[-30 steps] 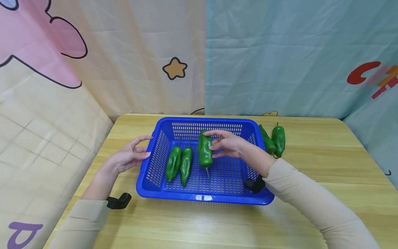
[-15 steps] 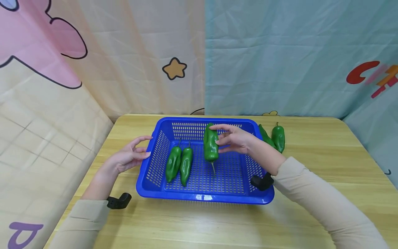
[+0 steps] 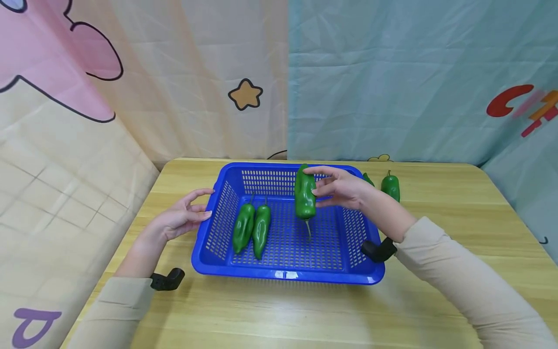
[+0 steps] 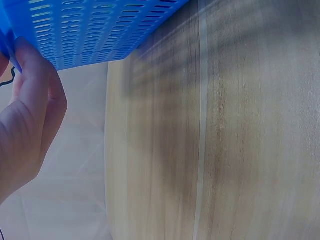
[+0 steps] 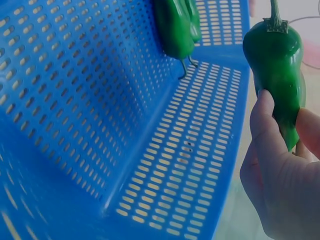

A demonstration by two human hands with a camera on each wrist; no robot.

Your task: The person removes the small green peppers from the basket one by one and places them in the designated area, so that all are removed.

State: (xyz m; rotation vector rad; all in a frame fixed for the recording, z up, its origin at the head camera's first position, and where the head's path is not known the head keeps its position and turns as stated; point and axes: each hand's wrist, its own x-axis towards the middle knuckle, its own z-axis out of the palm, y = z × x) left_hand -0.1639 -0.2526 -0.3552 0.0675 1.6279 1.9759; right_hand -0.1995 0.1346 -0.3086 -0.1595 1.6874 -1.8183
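Observation:
In the head view my right hand (image 3: 337,188) holds a green pepper (image 3: 305,194) above the blue plastic basket (image 3: 285,275), its stem pointing toward me. The right wrist view has the same pepper (image 5: 275,65) pinched between thumb and fingers, clear of the basket wall. On the basket floor, left of the middle, two more green peppers lie side by side, the left pepper (image 3: 243,228) and the right pepper (image 3: 261,231). My left hand (image 3: 185,215) grips the basket's left rim; in the left wrist view its fingers (image 4: 37,80) bend at that rim.
Right of the basket, a green pepper (image 3: 390,186) lies on the wooden table (image 3: 449,218). Another pepper (image 3: 368,179) is mostly hidden behind my right arm. Printed curtains (image 3: 375,87) hang behind the table, and a tiled-pattern cloth (image 3: 65,194) stands at the left.
My right hand has lifted the pepper and carried it rightward and toward the basket's back side. The left hand stays at the rim, and the two peppers in the basket have not moved.

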